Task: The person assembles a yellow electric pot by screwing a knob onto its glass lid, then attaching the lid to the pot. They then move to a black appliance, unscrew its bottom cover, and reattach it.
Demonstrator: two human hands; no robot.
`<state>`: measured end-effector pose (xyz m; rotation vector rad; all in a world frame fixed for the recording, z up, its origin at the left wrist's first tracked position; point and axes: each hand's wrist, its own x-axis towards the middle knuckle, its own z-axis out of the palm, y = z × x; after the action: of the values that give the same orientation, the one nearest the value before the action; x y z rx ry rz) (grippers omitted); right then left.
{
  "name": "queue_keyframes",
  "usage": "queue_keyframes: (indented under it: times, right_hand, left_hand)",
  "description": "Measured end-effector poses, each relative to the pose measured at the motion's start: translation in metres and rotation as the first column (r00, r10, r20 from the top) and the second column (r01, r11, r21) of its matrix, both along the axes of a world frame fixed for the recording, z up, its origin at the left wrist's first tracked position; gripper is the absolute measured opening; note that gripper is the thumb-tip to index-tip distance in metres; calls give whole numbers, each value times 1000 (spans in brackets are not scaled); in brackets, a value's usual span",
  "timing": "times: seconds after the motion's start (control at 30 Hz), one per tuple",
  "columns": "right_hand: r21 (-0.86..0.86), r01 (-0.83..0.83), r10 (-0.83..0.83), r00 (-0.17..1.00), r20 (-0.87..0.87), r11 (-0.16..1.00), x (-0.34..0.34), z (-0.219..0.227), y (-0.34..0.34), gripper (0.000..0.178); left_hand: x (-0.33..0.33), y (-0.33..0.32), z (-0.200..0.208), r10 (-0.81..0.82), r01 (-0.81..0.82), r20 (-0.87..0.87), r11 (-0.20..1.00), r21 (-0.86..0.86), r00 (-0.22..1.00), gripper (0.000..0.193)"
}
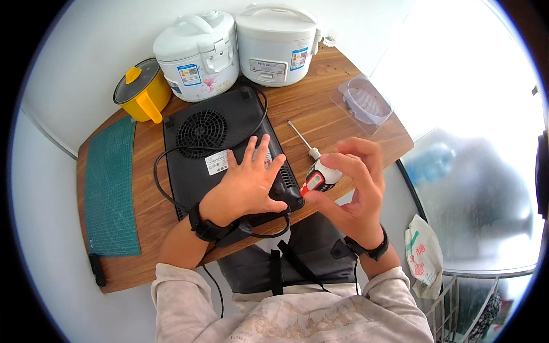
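Note:
A black appliance [177,123], flat and box-shaped, lies with its round fan grille [201,132] and white label facing up; it looks like an upturned induction cooker. My left hand [243,183] rests on its near part, palm down with fingers spread. Beyond the near right corner, my right hand [363,191] is closed around the thick white, black and red handle of a screwdriver [323,176]. The thin metal shaft points away from me and to the left. My fingers partly hide the handle. A black power cord [158,182] loops over and around the appliance.
Two white rice cookers [197,57] stand at the back, beside a yellow pot [150,103] with a lid. A green cutting mat [110,191] lies left, a black knife-like tool [98,270] at its near end. A clear plastic container [366,103] sits far right on the wooden table [311,103].

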<state>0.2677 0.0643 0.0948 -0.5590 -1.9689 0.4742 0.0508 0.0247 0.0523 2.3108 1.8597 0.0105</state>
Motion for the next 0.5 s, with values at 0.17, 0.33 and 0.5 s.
queue_keyframes:
  times: [0.17,0.33,0.5]
  right_hand:
    - [-91,-24,19,999,-48,996,0,-7,-2,44]
    - [-84,-21,15,997,-69,996,-5,3,-8,43]
    - [-148,-53,37,993,-110,987,-2,-11,-1,44]
  left_hand:
    - [2,1,-6,-18,19,-2,1000,3,1000,104]
    - [4,1,-2,-8,7,-31,999,-38,1000,103]
    - [5,0,1,-9,8,-69,1000,-17,998,100]
